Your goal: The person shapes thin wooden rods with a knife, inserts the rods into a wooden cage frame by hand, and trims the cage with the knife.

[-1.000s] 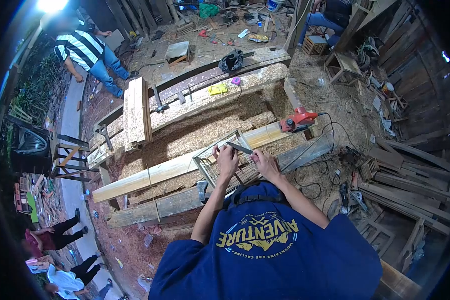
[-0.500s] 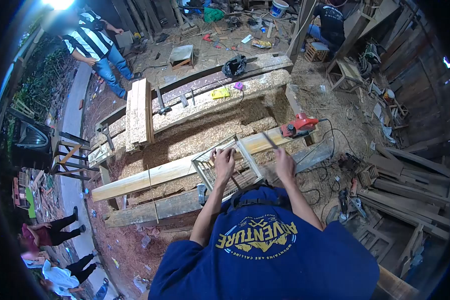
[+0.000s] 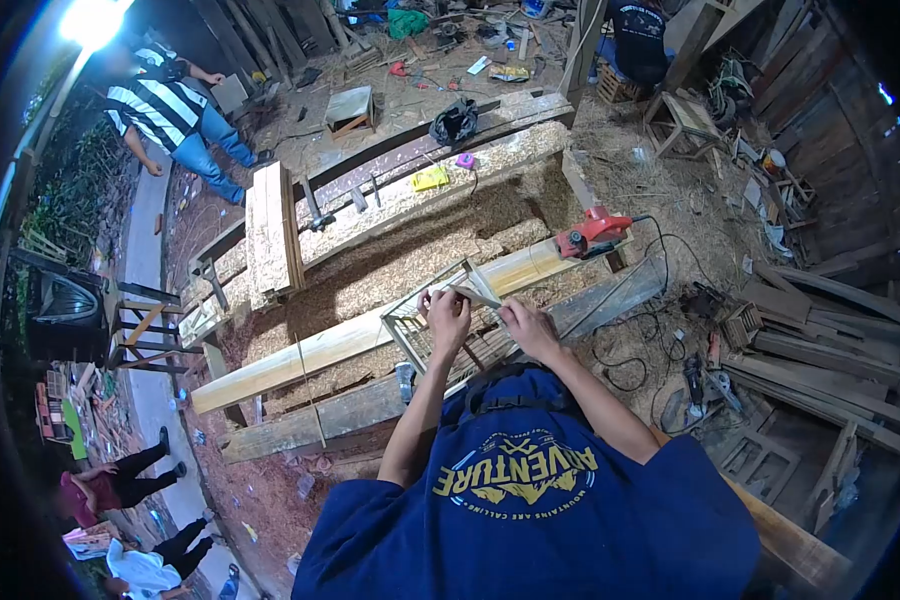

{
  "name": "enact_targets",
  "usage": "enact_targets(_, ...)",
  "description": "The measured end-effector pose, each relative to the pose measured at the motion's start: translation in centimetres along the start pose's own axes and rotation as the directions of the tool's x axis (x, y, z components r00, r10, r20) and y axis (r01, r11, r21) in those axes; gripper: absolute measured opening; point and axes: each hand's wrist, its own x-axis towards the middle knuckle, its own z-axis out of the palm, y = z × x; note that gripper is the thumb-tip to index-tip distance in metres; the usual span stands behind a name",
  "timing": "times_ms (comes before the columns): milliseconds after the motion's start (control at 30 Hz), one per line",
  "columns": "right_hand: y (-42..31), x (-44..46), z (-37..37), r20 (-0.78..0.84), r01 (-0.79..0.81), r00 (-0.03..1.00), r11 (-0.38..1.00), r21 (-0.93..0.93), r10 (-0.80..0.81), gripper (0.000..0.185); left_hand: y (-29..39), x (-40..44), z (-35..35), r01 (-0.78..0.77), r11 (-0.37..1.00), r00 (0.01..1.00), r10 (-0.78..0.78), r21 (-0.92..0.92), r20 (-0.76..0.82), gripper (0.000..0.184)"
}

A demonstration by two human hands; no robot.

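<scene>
A slatted wooden frame [image 3: 407, 338] lies across the light plank, close to my body. My left hand [image 3: 448, 322] is closed at its upper part, fingers bent over the wood; exactly what the fingertips pinch is partly hidden. My right hand [image 3: 532, 332] is closed round a thin flat tool [image 3: 478, 296], which slants up and left over the frame toward my left fingertips. A hammer-like metal head [image 3: 405, 380] sits at the frame's lower left.
A red power planer [image 3: 595, 233] rests on the long plank [image 3: 270, 374]. Stacked boards [image 3: 269, 230], a hammer [image 3: 315, 209] and a yellow item [image 3: 430, 179] lie farther off among shavings. A person in stripes [image 3: 165, 108] stands upper left. Cords trail at right.
The tool in my right hand swung away to the right half a second ago and is now back over the frame by my left fingers. My left hand stays at the frame.
</scene>
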Motion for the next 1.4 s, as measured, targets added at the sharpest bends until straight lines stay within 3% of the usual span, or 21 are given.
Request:
enact_targets(100,-1.4,0.6,0.7,0.031,0.036,0.999,0.999,-0.028,-0.035,0.034,0.0,-0.1,0.2,0.018,0.998,0.999,-0.020,-0.067,-0.028,0.011)
enact_targets(200,0.6,1.0,2.3,-0.063,0.129,0.989,0.988,-0.086,-0.135,0.033,0.2,-0.1,-0.5,0.031,0.998,0.999,-0.030,-0.054,0.017,0.011)
enact_targets(400,1.0,0.8,1.6,-0.061,0.192,0.980,0.979,0.063,-0.188,0.029,0.5,-0.3,-0.5,0.029,0.998,0.999,-0.027,-0.052,0.041,0.012)
enact_targets(700,2.2,1.0,1.9,-0.136,0.222,0.958,0.955,-0.196,-0.251,0.021,0.8,-0.2,-0.4,0.039,0.996,0.999,-0.037,-0.075,0.028,0.011)
enact_targets(767,1.3,0.4,1.1,-0.131,0.204,0.963,0.952,-0.227,-0.238,0.021,0.7,-0.2,0.0,-0.001,0.996,0.999,-0.004,-0.091,-0.051,0.012)
enact_targets(867,-0.3,0.3,-0.1,-0.130,0.212,0.960,0.947,-0.241,-0.248,0.021,1.2,-0.2,-0.5,0.045,0.993,0.999,-0.044,-0.111,0.016,0.012)
enact_targets(1100,0.0,-0.2,-0.4,-0.172,0.198,0.951,0.934,-0.297,-0.256,0.023,1.1,-0.3,-0.4,0.024,0.993,1.000,-0.025,-0.112,-0.005,0.012)
enact_targets(1300,1.3,-0.5,-0.6,-0.174,0.109,0.963,0.888,-0.446,-0.206,0.025,0.2,-0.3,-0.1,0.058,0.993,0.998,-0.062,-0.103,-0.034,0.016)
enact_targets(1333,2.4,-0.8,-1.6,-0.276,-0.154,0.960,0.905,-0.397,0.042,0.026,0.4,-0.1,-0.7,0.076,0.990,0.995,-0.083,-0.119,-0.055,0.017)
enact_targets(1367,4.2,-0.8,-3.1,-0.362,-0.402,0.889,0.856,-0.325,0.280,0.027,0.3,-0.1,-1.7,0.089,0.986,0.995,-0.095,-0.141,-0.036,0.021)
enact_targets(1400,7.0,-2.1,-3.9,-0.490,-0.351,0.845,0.913,-0.208,0.214,0.030,-0.7,-0.2,-1.7,0.101,0.990,0.995,-0.100,-0.100,0.015,0.020)
